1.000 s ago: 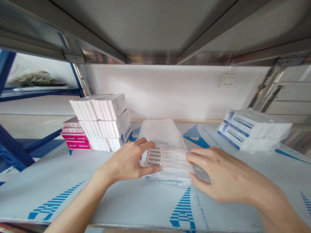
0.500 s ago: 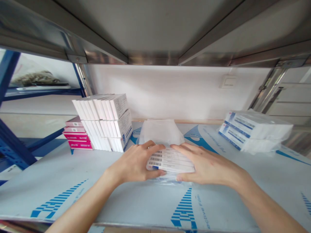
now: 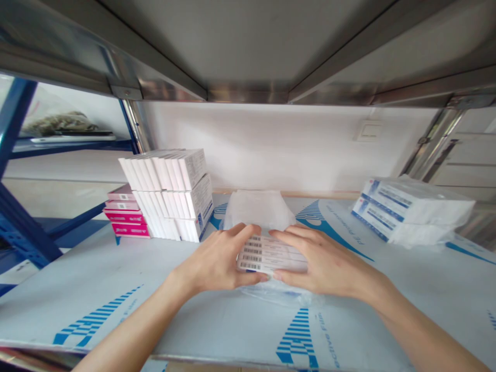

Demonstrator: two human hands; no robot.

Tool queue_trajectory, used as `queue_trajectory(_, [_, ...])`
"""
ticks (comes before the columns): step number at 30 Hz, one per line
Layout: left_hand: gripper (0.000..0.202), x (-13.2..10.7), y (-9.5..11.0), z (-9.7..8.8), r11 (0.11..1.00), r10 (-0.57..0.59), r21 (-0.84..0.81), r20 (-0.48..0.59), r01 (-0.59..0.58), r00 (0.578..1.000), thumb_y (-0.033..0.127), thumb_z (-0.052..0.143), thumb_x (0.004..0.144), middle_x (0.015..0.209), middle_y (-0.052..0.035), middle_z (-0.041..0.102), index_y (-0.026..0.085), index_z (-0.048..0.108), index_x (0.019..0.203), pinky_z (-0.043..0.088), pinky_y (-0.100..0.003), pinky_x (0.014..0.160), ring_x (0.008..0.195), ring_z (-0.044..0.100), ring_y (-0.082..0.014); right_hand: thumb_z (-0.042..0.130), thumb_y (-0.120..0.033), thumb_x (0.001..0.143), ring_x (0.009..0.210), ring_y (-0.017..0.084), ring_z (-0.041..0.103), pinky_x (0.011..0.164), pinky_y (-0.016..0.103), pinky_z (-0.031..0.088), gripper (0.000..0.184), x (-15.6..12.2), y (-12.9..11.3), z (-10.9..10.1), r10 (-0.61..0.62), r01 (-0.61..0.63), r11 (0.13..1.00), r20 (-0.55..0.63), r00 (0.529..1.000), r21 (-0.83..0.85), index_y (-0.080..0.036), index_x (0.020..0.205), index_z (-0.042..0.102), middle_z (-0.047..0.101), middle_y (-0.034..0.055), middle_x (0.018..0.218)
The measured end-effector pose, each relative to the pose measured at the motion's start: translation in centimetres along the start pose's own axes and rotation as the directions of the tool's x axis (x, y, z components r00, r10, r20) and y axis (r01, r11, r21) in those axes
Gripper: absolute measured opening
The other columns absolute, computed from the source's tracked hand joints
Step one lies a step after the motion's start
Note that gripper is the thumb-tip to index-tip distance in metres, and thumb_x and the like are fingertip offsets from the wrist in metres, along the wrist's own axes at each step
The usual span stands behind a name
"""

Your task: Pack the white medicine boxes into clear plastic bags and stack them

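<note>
Right of white stack [image 3: 170,201], clasped boxes [image 3: 277,257] in half-curled left hand [image 3: 217,258] and right hand [image 3: 327,261]; likely squaring, next needed even pressure!

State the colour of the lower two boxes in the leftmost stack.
Lower two boxes: bright pink; head view shows them best.

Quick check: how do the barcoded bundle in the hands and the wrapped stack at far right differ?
The barcoded bundle is held between the left hand and right hand; the wrapped stack stands untouched. The bundle's barcodes face upward, while the stack's printed labels are on an upright side. The bundle is nearer the shelf's front; the stack, farther back. Both are mainly white, with clear plastic showing around them.
</note>
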State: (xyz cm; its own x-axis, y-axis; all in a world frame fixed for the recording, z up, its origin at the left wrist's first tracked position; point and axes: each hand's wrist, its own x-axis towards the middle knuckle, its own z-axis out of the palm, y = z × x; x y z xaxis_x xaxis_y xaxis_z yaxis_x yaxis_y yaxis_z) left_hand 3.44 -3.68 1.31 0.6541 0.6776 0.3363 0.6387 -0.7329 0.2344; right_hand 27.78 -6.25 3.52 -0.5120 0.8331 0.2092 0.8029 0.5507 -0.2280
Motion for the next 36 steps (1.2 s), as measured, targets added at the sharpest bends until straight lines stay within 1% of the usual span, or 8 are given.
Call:
queue_trajectory(7, [0.072, 0.0, 0.3, 0.0, 0.994, 0.016, -0.109, -0.114, -0.029, 0.993, 0.058, 0.075, 0.072, 0.101, -0.0062, 0.064, 0.021, 0.046, 0.127, 0.052, -0.035, 0.064, 0.075, 0.065, -0.0221, 0.081, -0.052, 0.065, 0.116, 0.033, 0.06, 0.095, 0.045, 0.05, 0.075, -0.1, 0.6, 0.4, 0.05, -0.053, 0.985, 0.021, 0.999, 0.162, -0.026, 0.132, 0.059, 0.066, 0.0089, 0.126])
queue_trajectory(12, [0.113, 0.0, -0.2, 0.2, 0.982, -0.055, -0.184, -0.112, 0.034, 0.992, 0.053, 0.078, 0.072, 0.124, -0.0112, 0.062, 0.029, 0.007, 0.157, 0.057, -0.038, 0.066, 0.07, 0.065, -0.0187, 0.085, -0.053, 0.063, 0.111, 0.031, 0.062, 0.092, 0.042, 0.051, 0.075, 0.2, 2.5, -0.5, 0.075, -0.089, 0.897, 0.049, 0.996, 0.433, -0.025, 0.127, 0.058, 0.065, 0.008, 0.125])
queue_trajectory(20, [0.133, 0.3, -1.6, 1.6, 0.905, -0.145, -0.421, -0.165, 0.063, 0.976, 0.047, 0.083, 0.07, 0.161, -0.0166, 0.024, 0.042, -0.021, 0.153, 0.064, -0.039, 0.066, 0.073, 0.067, -0.0161, 0.086, -0.038, 0.064, 0.105, 0.027, 0.066, 0.086, 0.038, 0.055, 0.054, 1.1, 3.3, -0.6, 0.242, -0.049, 0.392, -0.052, 0.969, 0.919, -0.025, 0.111, 0.062, 0.069, 0.0076, 0.117])
queue_trajectory(25, [0.131, 0.1, -2.1, 2.4, 0.972, -0.003, -0.231, -0.195, -0.043, 0.981, 0.057, 0.085, 0.064, 0.162, -0.0144, 0.021, 0.041, -0.006, 0.157, 0.056, -0.057, 0.095, 0.119, 0.058, -0.0355, 0.077, -0.044, 0.072, 0.105, 0.031, 0.068, 0.087, 0.043, 0.056, 0.042, 2.1, 3.3, -2.8, 0.373, 0.025, 0.181, -0.093, 0.923, 0.983, -0.026, 0.109, 0.066, 0.073, 0.0079, 0.113])
queue_trajectory(28, [0.126, 0.3, -1.7, 2.2, 0.987, 0.13, -0.056, -0.252, -0.148, 0.959, 0.067, 0.079, 0.065, 0.162, -0.0148, 0.022, 0.039, -0.002, 0.158, 0.037, -0.066, 0.111, 0.144, 0.03, -0.0436, 0.071, -0.05, 0.077, 0.106, 0.032, 0.069, 0.087, 0.044, 0.057, 0.048, 3.1, 2.6, -4.3, 0.37, -0.027, 0.166, -0.037, 0.928, 0.986, -0.023, 0.116, 0.066, 0.075, 0.01, 0.11])
queue_trajectory(31, [0.122, 0.0, -0.2, 1.2, 0.981, 0.183, 0.022, -0.461, -0.195, 0.868, 0.067, 0.075, 0.071, 0.166, -0.0137, 0.008, 0.04, -0.006, 0.157, 0.03, -0.067, 0.115, 0.15, 0.017, -0.0424, 0.069, -0.049, 0.08, 0.105, 0.029, 0.069, 0.085, 0.039, 0.057, 0.054, 4.0, 0.5, -5.0, 0.349, -0.053, 0.233, -0.033, 0.936, 0.971, -0.023, 0.127, 0.06, 0.073, 0.0092, 0.115])
queue_trajectory(33, [0.121, -1.1, 1.3, 0.4, 0.985, 0.151, 0.013, -0.556, -0.173, 0.818, 0.068, 0.076, 0.07, 0.167, -0.0126, 0.002, 0.037, -0.002, 0.158, 0.03, -0.066, 0.116, 0.151, 0.014, -0.0421, 0.066, -0.047, 0.084, 0.105, 0.027, 0.069, 0.084, 0.038, 0.057, 0.061, 4.4, -1.8, -4.7, 0.301, -0.037, 0.309, -0.061, 0.952, 0.95, -0.028, 0.139, 0.048, 0.071, 0.0079, 0.121])
queue_trajectory(36, [0.101, -4.1, 3.2, -0.5, 0.999, 0.033, 0.021, -0.556, -0.026, 0.831, 0.059, 0.074, 0.076, 0.167, -0.0103, 0.009, 0.034, 0.017, 0.156, 0.029, -0.068, 0.116, 0.152, 0.009, -0.0426, 0.056, -0.05, 0.092, 0.097, 0.026, 0.072, 0.077, 0.038, 0.059, 0.065, 4.9, -5.3, -3.8, 0.155, -0.061, 0.435, -0.008, 0.988, 0.899, -0.034, 0.15, 0.032, 0.072, 0.0074, 0.116])
